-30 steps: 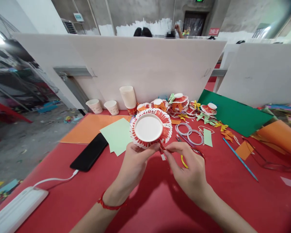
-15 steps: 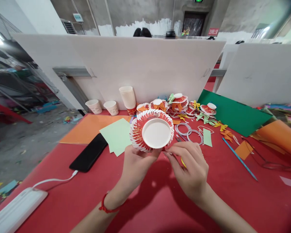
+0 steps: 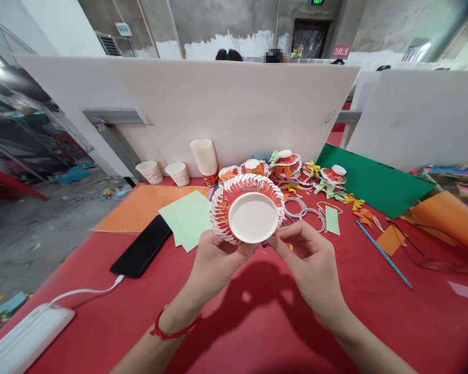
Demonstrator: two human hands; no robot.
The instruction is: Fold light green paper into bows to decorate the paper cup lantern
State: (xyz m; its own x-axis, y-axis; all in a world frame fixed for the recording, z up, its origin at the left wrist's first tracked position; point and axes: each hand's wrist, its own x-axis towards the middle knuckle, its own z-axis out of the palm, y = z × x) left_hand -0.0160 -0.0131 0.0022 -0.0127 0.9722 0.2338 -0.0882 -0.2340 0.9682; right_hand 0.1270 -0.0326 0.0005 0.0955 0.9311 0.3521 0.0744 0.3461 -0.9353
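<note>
A paper cup (image 3: 253, 217) cut into strips, its red-and-white fringe folded into a ring around the round white base, is held up over the red table with the base toward me. My left hand (image 3: 220, 267) grips it from the lower left, thumb under the base's rim. At the lower right edge, my right hand (image 3: 306, 259) pinches the fringe between thumb and fingertips. Behind it stand several similar fringed cups (image 3: 288, 165) with paper bows. Part of a small yellow item (image 3: 291, 247) shows beside my right fingertips.
Left of my hands lie green paper sheets (image 3: 187, 221), orange paper (image 3: 128, 205) and a black phone (image 3: 142, 246) cabled to a white power bank (image 3: 31, 337). Plain paper cups (image 3: 205, 156) stand at the white partition (image 3: 218, 104). Wire coils (image 3: 312, 218) and a blue pencil (image 3: 384, 254) lie right.
My right hand has moved in against the cup's lower right edge, its fingertips now at the fringe. The cup has shifted and tilted slightly; my left hand keeps its hold.
</note>
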